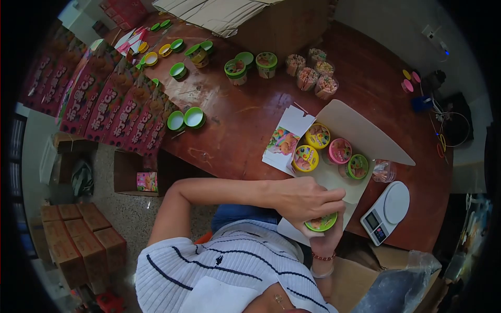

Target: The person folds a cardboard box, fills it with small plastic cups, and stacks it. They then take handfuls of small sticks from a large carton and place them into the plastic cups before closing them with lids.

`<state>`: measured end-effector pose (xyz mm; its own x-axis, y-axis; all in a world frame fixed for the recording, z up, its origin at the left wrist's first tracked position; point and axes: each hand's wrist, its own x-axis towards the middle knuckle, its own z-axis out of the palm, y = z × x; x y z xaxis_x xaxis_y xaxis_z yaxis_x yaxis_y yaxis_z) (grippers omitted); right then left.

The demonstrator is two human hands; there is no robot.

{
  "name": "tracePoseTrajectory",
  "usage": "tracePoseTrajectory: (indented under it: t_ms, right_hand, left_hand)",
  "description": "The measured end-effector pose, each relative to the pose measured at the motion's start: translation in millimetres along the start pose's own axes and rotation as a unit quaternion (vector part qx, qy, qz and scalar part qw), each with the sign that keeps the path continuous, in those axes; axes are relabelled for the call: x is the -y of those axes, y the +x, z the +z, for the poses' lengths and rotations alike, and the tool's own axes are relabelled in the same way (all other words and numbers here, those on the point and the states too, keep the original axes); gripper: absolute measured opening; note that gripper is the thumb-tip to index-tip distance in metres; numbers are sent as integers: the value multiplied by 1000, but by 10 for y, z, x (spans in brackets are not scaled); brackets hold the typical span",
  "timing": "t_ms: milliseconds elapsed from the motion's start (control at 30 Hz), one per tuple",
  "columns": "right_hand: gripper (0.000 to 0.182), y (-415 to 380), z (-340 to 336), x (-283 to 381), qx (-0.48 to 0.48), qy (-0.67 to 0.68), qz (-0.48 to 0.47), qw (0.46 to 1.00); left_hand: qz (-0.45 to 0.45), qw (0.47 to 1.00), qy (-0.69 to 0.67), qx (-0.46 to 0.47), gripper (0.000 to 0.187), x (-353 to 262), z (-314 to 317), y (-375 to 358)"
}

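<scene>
A small tub with a green lid (321, 223) is held close in front of my chest between both hands. My left hand (308, 201) reaches across from the left and curls its fingers over the lid. From below, my right hand (330, 241), with a beaded bracelet at the wrist, grips the tub; its fingers are partly hidden. Just beyond, an opened white carton (342, 190) lies on the table. Standing in it are two yellow-lidded tubs (306, 158), a pink-lidded tub (340, 150) and another green-lidded tub (358, 166).
To the right are a digital scale (392, 206) and a clear cup of sticks (383, 171). Several stick-filled cups (307, 79), green-lidded tubs (266, 64) and loose green lids (194, 117) stand farther back. Pink printed boxes (122, 112) line the left; an open cardboard box (347, 279) sits lower right.
</scene>
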<state>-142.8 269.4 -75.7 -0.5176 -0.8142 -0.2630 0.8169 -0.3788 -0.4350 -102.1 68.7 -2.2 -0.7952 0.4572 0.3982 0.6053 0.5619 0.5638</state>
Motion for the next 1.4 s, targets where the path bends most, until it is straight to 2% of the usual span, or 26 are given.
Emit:
tracePoseTrajectory:
  t_ms: [67, 100, 167, 200, 233, 300, 367, 467, 500, 533, 567, 600, 667, 767, 800, 833, 867, 1000, 1067, 1100, 1133, 1200, 1233, 1333, 1367, 1400]
  right_hand:
    - [38, 72, 104, -46, -66, -45, -32, 996]
    - [38, 45, 120, -24, -75, -79, -24, 994]
    - [37, 55, 155, 62, -85, -126, -13, 988]
    - [36, 48, 149, 106, -92, -134, 1, 987]
    - [36, 60, 152, 148, -99, -135, 10, 986]
    - [35, 122, 172, 226, -110, -127, 25, 985]
    - [34, 190, 233, 334, -125, -92, 42, 987]
    - [32, 266, 393, 453, -167, 11, 68, 984]
    - [32, 262, 478, 439, -192, 7, 59, 980]
    - [29, 154, 365, 160, -244, -402, -70, 880]
    - [28, 112, 118, -42, -232, -582, -127, 769]
    - [26, 71, -130, -245, -249, -731, -184, 607]
    - [18, 204, -501, -490, -284, -760, -332, 481]
    - [19, 237, -547, -355, -256, -730, -321, 546]
    - [20, 231, -510, -286, -250, -720, -311, 568]
    - [20, 225, -475, -220, -244, -710, -304, 586]
    - [20, 251, -454, -194, -241, -700, -294, 605]
    - [22, 301, -412, -100, -213, -672, -263, 659]
    - [23, 313, -411, -69, -197, -651, -249, 689]
    - [23, 319, -397, -43, -187, -638, -237, 708]
    - [24, 329, -382, -32, -178, -622, -222, 729]
    - [24, 316, -325, 26, -161, -577, -184, 779]
    - [25, 315, -301, 78, -151, -544, -160, 810]
    - [26, 274, -248, 207, -119, -418, -73, 897]
    - [26, 270, -213, 250, -106, -370, -37, 922]
    - [27, 273, -204, 282, -92, -325, -2, 941]
  left_hand:
    - [-7, 997, 17, -74, 48, 6, 23, 24]
    - [33, 996, 64, -57, 46, -40, 28, 47]
    - [91, 995, 10, 37, 47, -66, -1, 82]
    - [153, 986, -52, 50, 45, -57, 65, 115]
    - [148, 986, -54, 51, 45, -55, 134, 146]
    - [256, 962, -79, 47, 46, -14, 245, 228]
    - [230, 968, -102, 1, 49, 173, 162, 285]
    - [31, 997, 74, -10, 51, 333, -304, 288]
    - [27, 997, 76, -10, 51, 351, -289, 302]
    - [31, 995, 89, -41, 46, 329, -229, 313]
    - [37, 992, 101, -73, 42, 304, -154, 328]
    - [81, 985, 121, -93, 33, 331, -34, 363]
    - [103, 984, 107, -98, 31, 362, -23, 382]
    - [125, 979, 155, -55, 29, 284, 60, 334]
    - [169, 985, 2, -40, 33, 309, 195, 322]
    - [207, 966, -152, -27, 36, 318, 224, 329]
    - [243, 966, -90, -25, 45, 313, 256, 318]
    - [242, 957, -158, 34, 51, 554, 73, 406]
    - [150, 987, -53, 5, 49, 611, -150, 426]
    - [89, 996, 14, 26, 47, 563, -241, 399]
    - [97, 995, 12, 26, 47, 521, -244, 383]
    - [60, 998, 16, -3, 33, 428, -195, 383]
    - [69, 998, 13, -3, 33, 418, -140, 391]
    - [198, 970, -141, -7, 31, 280, 19, 384]
    - [209, 964, -164, 0, 31, 214, 56, 371]
    - [234, 964, -118, 40, 41, 145, 106, 353]
